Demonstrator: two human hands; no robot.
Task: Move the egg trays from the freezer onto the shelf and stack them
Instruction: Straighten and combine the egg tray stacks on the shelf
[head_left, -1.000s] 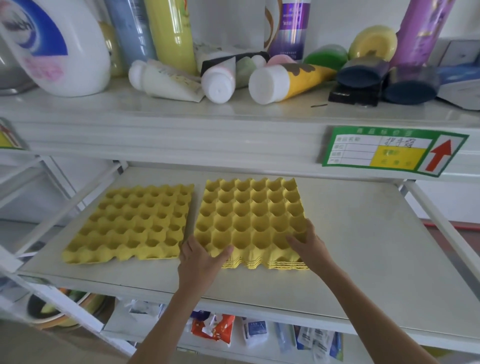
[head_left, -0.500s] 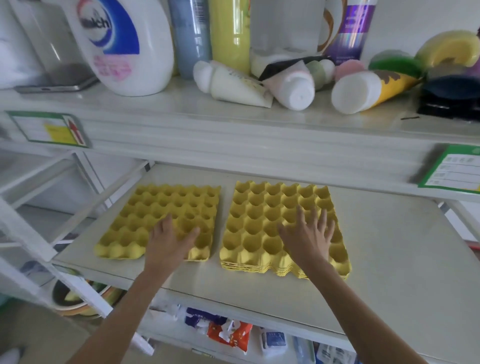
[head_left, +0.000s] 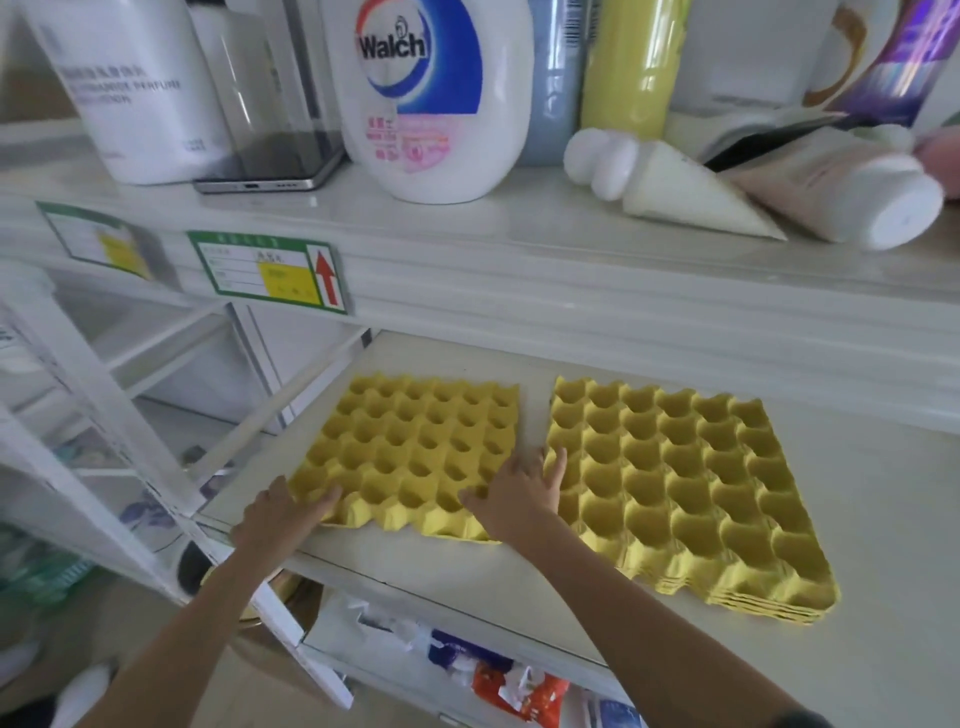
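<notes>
A single yellow egg tray (head_left: 415, 447) lies flat on the left part of the white shelf (head_left: 872, 509). To its right, a small gap away, sits a stack of several yellow egg trays (head_left: 685, 493). My left hand (head_left: 280, 519) holds the single tray's near left corner, fingers curled over its edge. My right hand (head_left: 519, 499) is on the tray's near right corner, with the thumb along the front edge and the fingers reaching into the gap between tray and stack. No freezer is in view.
The shelf above carries a Walch detergent bottle (head_left: 441, 98), a phone (head_left: 270, 171), tall bottles and lying tubes (head_left: 670, 187). Green price labels (head_left: 270, 270) hang on its front edge. Packets (head_left: 509, 680) fill the shelf below. White frame bars (head_left: 93, 415) stand at the left.
Both hands left the stack on the right and moved left onto the single tray's near corners. The view has swung left.
</notes>
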